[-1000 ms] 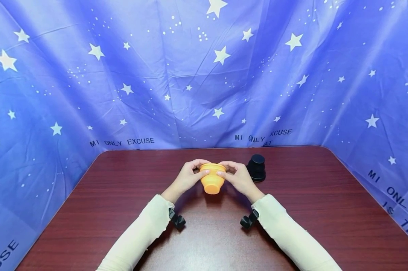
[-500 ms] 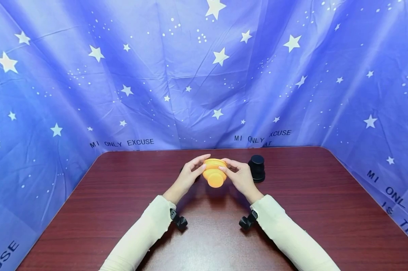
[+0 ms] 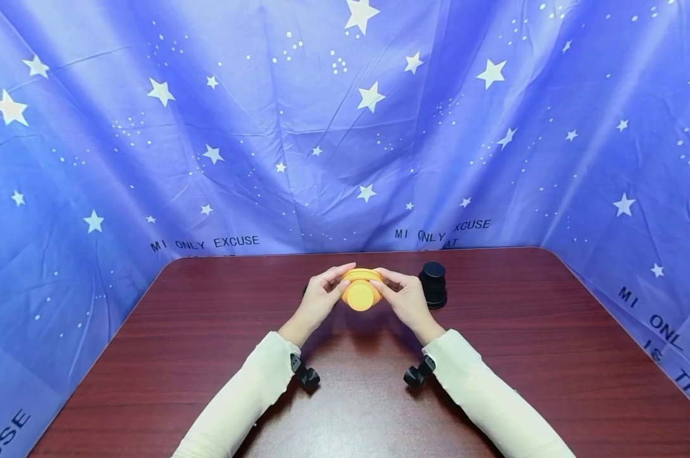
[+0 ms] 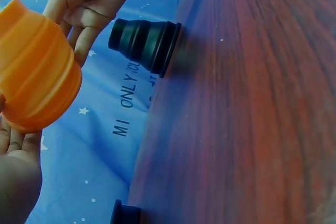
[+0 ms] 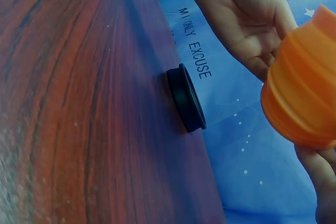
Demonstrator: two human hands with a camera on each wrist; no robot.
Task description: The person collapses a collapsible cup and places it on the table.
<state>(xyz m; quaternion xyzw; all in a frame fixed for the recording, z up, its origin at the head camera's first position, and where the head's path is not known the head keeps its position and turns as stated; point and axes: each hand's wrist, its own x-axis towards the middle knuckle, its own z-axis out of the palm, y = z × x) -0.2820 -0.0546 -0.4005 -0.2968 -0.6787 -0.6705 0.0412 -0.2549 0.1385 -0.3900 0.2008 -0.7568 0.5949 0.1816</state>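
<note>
Orange ribbed collapsible cup [image 3: 361, 296]: held clear of the wooden table [image 3: 161, 343], at mid-width towards the far side. Left hand [image 3: 317, 296] and right hand [image 3: 403, 296] both grasp it near its wide end, thumbs on the near side, the other fingers behind and at the sides.

Hazards, as judged. Support comes from the two hands alone; should either thumb slip on the smooth-looking wall, the cup could drop to the table. Uneven pressure may fold one side of the ribs and leave the body skewed. Black stepped cup [image 3: 434, 286] stands just beside the right hand, on its far right; a wide swing of that hand could knock it over.

Containers. The orange cup is tilted, narrow base towards the near side; its interior is out of sight, so contents cannot be confirmed. The black stepped cup rests wide end down, interior hidden. Shallow black rimmed dish [image 5: 186, 98], possibly a collapsed cup, sits on the table at far left, rim upward, largely screened by the left hand in the head view; contents cannot be told.
</note>
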